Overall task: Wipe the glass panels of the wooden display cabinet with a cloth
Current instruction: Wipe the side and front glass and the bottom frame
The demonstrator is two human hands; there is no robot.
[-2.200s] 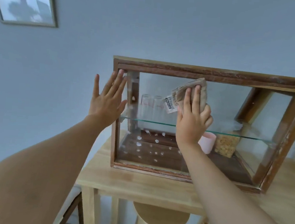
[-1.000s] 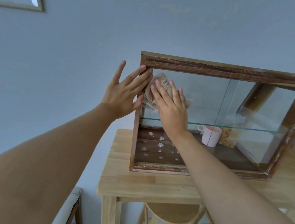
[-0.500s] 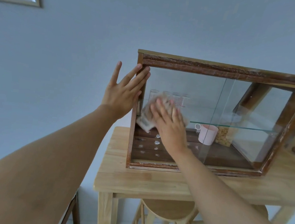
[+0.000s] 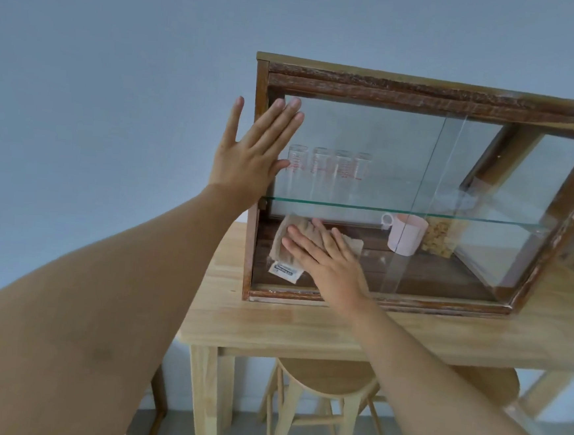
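1. The wooden cabinet (image 4: pixel 426 91) stands on a light wooden table (image 4: pixel 270 322), against a pale blue wall (image 4: pixel 119 66).
2. The right hand (image 4: pixel 330 265) lies flat on a beige cloth (image 4: pixel 285 238) and presses it against the lower left part of the front glass panel (image 4: pixel 371 138). The fingers are straight and a little spread, they do not pinch the cloth.
3. A white label (image 4: pixel 285 271) hangs from the lower edge of the cloth, just left of the hand.
4. The left hand (image 4: pixel 249 159) is open and upright at the top left corner of the cabinet. Its palm covers the left post of the frame and the fingertips (image 4: pixel 292 105) reach over the glass. The four fingers are close together and the thumb stands apart to the left.
5. Inside, a glass shelf (image 4: pixel 399 210) divides the cabinet. Four clear glasses (image 4: pixel 328 172) stand in a row on it, at the left side.
6. Under the shelf, a pink cup (image 4: pixel 406 233) stands on the dark floor of the cabinet, and beside it on the right is a clear container with yellowish food (image 4: pixel 442 236).
7. A round wooden stool (image 4: pixel 321 378) is under the table.
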